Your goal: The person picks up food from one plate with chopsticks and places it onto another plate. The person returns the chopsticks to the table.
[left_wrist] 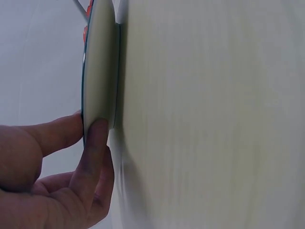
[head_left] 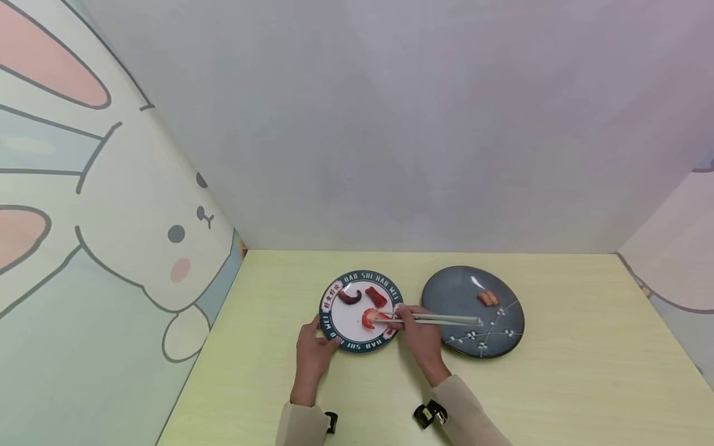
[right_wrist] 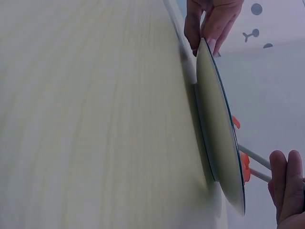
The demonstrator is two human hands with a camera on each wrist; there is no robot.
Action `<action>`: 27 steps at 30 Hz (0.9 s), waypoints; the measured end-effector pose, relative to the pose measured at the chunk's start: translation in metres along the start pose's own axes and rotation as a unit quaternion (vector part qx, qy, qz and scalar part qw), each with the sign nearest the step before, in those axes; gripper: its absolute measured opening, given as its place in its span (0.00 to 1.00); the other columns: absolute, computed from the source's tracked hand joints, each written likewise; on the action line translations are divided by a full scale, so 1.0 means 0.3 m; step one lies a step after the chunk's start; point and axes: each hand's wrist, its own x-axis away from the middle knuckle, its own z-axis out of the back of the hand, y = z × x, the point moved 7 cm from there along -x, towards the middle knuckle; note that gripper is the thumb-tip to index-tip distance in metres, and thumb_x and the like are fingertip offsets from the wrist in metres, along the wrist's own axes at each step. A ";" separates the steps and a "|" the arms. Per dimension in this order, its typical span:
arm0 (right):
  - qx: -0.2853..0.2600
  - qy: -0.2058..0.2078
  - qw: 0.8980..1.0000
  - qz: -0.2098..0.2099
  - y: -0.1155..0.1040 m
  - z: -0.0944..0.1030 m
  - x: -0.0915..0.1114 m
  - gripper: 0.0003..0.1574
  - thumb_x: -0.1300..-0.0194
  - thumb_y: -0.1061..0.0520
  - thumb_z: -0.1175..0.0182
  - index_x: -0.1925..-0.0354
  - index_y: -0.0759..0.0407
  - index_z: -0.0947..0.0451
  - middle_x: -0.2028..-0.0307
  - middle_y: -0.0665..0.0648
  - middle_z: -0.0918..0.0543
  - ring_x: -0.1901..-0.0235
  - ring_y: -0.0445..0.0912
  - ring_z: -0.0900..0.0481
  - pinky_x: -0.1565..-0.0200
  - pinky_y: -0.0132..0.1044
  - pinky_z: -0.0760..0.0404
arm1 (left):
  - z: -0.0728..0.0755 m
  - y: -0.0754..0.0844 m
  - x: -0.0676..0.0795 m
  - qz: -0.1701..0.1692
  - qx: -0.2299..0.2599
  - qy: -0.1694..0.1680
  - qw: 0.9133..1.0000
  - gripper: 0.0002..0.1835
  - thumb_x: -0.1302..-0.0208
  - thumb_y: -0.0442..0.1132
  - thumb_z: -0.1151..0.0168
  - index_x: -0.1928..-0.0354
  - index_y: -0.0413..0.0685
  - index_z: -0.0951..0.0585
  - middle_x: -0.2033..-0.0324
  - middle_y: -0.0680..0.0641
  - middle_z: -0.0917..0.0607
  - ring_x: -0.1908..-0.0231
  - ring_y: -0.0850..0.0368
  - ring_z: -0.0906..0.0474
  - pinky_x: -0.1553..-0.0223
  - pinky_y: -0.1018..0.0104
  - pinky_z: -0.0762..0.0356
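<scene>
My left hand pinches the near left rim of a round white plate with a green lettered border. In the left wrist view, the thumb lies on the upper side of the plate and fingers are beneath. A pair of pale chopsticks is held in my right hand, over the plate's right side. Their tips are at an orange-red shrimp low on the plate. Behind it lie a dark purple curled piece, like a tentacle, and a red oblong piece.
To the right stands a dark blue-grey plate with a white blossom pattern, a small brown meat-like piece on it. Both plates are on a pale yellow table. A grey wall rises behind, a rabbit-printed wall at left.
</scene>
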 end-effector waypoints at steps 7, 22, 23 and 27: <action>-0.030 0.001 0.999 -0.017 0.005 0.005 -0.008 0.16 0.22 0.62 0.40 0.57 0.78 0.14 0.62 0.72 0.11 0.72 0.44 0.08 0.66 0.29 0.15 | 0.000 0.001 0.000 -0.003 -0.001 0.003 1.000 0.41 0.39 0.26 0.27 0.26 0.25 0.34 0.40 0.31 0.23 0.60 0.48 0.18 0.66 0.65 0.21; -0.048 0.001 0.999 -0.024 0.002 0.026 -0.001 0.17 0.22 0.63 0.41 0.53 0.80 0.16 0.63 0.74 0.12 0.70 0.51 0.07 0.71 0.28 0.19 | 0.000 0.002 -0.003 -0.009 0.003 0.001 1.000 0.42 0.40 0.26 0.26 0.26 0.24 0.34 0.42 0.31 0.23 0.60 0.49 0.18 0.65 0.63 0.21; -0.049 0.001 0.998 -0.025 -0.001 0.027 0.000 0.17 0.21 0.63 0.41 0.54 0.80 0.16 0.63 0.74 0.12 0.70 0.50 0.07 0.68 0.28 0.18 | 0.000 0.001 -0.004 -0.010 0.004 0.001 1.000 0.42 0.40 0.26 0.26 0.26 0.24 0.34 0.42 0.31 0.23 0.60 0.49 0.18 0.65 0.63 0.21; -0.046 0.007 0.998 -0.036 -0.009 0.037 0.006 0.18 0.21 0.61 0.41 0.54 0.80 0.16 0.63 0.74 0.11 0.69 0.49 0.07 0.63 0.26 0.18 | 0.000 0.000 -0.006 -0.013 0.004 0.001 1.000 0.42 0.40 0.26 0.26 0.26 0.24 0.34 0.42 0.31 0.23 0.60 0.49 0.18 0.63 0.61 0.20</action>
